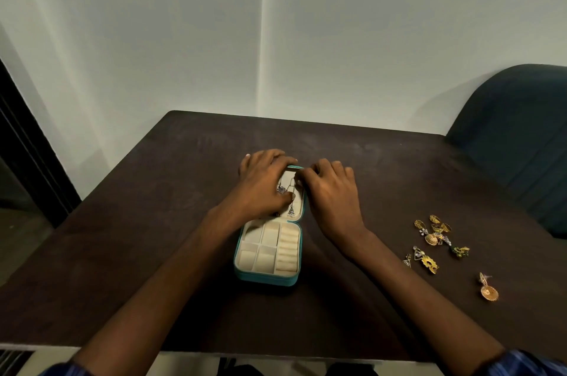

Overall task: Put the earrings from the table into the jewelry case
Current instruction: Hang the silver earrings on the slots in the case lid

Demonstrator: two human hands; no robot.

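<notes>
Head view: the open jewelry case [267,256] lay flat in the middle of the dark bench [122,222], lid half away from the person, tray half nearer.
Lid half: silver drop earrings [291,210] hung against its pale lining, apparently hooked there so they would stay apart and not tangle.
Tray half: its cream compartments and ring rolls looked bare, which suggests that hanging pieces were going to the lid first.
Left hand [264,188]: it lay over the lid's left side, fingers spread past the far edge and thumb near a silver earring, probably to pin the light lid down while the other hand worked.
Left grip: loosely spread; whether it held anything could not be told.
Right hand [329,191]: its fingertips were drawn together at the lid's top edge, a pinch suited to threading a thin hook.
Right grip: nearly closed; what it held, if anything, was hidden by the fingers.
Gold earrings [435,240]: a loose cluster lay on the bench well to the right of the case, with one lone gold earring [488,288] nearer the person.
Progress: judged early, since most pieces were not yet in the case.
Risk: small hooks could catch on each other in that cluster.
</notes>
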